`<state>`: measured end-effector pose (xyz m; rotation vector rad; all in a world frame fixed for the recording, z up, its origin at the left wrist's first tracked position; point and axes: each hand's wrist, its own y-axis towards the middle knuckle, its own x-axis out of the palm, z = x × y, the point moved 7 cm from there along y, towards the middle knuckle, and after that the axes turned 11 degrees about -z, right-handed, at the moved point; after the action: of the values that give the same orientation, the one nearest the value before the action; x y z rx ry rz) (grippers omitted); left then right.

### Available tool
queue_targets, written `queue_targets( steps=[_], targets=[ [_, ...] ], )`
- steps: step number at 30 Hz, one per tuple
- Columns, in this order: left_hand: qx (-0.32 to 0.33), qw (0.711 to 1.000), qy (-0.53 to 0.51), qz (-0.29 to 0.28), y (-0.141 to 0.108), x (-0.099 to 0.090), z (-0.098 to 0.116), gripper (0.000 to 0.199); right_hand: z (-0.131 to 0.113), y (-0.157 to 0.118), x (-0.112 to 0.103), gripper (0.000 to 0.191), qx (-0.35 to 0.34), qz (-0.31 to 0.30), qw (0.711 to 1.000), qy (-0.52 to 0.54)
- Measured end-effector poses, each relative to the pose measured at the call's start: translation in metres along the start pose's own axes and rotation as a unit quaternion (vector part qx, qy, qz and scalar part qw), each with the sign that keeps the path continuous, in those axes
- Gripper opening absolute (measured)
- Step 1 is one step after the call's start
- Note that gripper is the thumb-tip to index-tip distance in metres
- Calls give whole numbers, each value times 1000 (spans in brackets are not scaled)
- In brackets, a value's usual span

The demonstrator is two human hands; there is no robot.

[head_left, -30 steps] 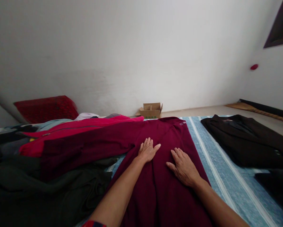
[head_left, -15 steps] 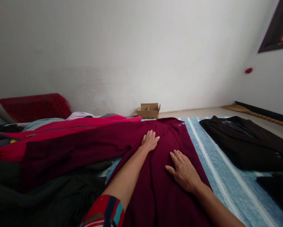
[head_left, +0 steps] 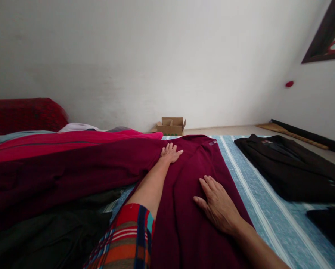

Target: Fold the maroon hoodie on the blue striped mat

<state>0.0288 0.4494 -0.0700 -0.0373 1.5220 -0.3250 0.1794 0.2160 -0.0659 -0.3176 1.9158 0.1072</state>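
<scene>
A maroon garment [head_left: 195, 224] lies spread over a blue striped sheet [head_left: 257, 198], one sleeve stretched out to the left. My left hand [head_left: 171, 153] rests flat on its upper part, near the shoulder of that sleeve, fingers spread. Lower and to the right, my right hand [head_left: 216, 201] lies on the garment's body with its palm down and thumb apart. Neither hand grips the cloth.
Pink clothing [head_left: 72, 140] and dark green clothing [head_left: 52, 235] lie on the left. A folded black jacket [head_left: 290, 168] is on the right. By the wall stand an open cardboard box [head_left: 171, 129] and a red patterned item [head_left: 24, 116].
My left hand has slid slightly up and left on the maroon garment. My right hand has hardly moved. The view has shifted a little, and the sleeve now reaches the left edge.
</scene>
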Motion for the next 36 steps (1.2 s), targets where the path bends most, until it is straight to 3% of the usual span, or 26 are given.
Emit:
queue_targets(
  steps=[4,10,17,21,27,36],
  targets=[
    [-28,999,3,17,2,-3,-13,74,1,0,0,71,3,-5,1000,1],
    [-33,999,0,10,4,-2,-15,74,-1,1,-2,71,5,-15,1000,-1],
    [13,999,16,44,-5,-9,10,70,-2,1,-3,69,2,-16,1000,3],
    [34,999,7,22,0,-4,27,71,-3,1,-4,69,1,-18,1000,3],
    [-2,1000,-11,-7,6,1,26,76,-5,1,-6,70,-4,-25,1000,6],
    [-27,999,-8,-15,-18,5,17,82,-5,1,-6,69,-5,-20,1000,16]
  ],
)
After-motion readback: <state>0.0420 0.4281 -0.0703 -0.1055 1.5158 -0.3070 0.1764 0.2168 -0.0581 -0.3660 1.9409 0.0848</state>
